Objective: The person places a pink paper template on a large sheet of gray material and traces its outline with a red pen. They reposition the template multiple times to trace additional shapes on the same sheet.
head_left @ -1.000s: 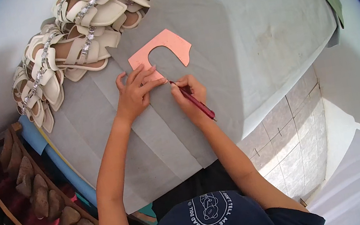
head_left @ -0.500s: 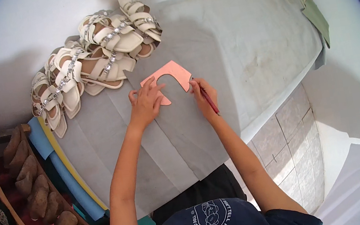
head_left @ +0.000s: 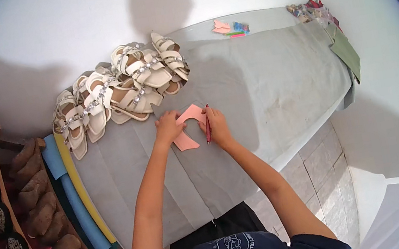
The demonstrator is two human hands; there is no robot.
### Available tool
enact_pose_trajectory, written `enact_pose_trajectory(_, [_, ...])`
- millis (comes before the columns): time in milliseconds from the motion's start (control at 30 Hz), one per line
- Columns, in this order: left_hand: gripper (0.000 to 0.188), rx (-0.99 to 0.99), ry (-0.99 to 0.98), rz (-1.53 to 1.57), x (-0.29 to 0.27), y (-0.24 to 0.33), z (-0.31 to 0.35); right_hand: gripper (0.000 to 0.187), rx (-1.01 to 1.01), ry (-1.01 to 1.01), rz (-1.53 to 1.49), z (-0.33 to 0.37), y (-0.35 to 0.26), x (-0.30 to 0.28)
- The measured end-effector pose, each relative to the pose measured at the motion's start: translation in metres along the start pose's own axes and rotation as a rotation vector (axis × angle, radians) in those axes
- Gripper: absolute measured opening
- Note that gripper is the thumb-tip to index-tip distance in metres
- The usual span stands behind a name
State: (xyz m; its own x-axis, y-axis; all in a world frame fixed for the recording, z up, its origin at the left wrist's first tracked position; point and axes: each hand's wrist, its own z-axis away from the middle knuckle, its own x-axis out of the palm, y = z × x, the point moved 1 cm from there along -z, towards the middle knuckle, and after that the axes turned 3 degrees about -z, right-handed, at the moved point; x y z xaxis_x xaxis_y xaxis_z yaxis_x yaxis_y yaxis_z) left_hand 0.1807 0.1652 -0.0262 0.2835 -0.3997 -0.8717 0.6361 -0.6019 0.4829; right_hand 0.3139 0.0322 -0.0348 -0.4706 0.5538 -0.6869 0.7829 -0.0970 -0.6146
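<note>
A pink U-shaped flat piece, like a card or foam pattern, lies on the grey sheet covering the table. My left hand holds its upper left edge, the fingers bent over the rim. On the opposite arm of the piece is my right hand, closed around a dark red pen that stands nearly upright in the picture. The right fingertips also touch the pink piece, and they hide part of that arm.
White strappy sandals with shiny stones are heaped at the back left. Small pink and blue pieces lie at the back edge, near coloured bits. Left of the table, a wooden rack carries brown shoe lasts and black patterned pieces.
The view has tilted, so the scene sits lower. My left hand went from lying across the pink piece to holding its edge. The piece has turned; the pen has swung more upright.
</note>
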Motion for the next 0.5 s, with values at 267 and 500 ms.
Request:
enact_pose_trajectory(267, [0.026,-0.101,-0.022,0.430,-0.004,0.011,0.036,0.034,-0.219,-0.044,-0.231,-0.019,-0.002,-0.028])
enact_pose_trajectory(500, [0.024,-0.243,0.240,1.036,0.019,0.052,0.086,0.032,-0.507,-0.193,-0.294,-0.056,-0.011,-0.063])
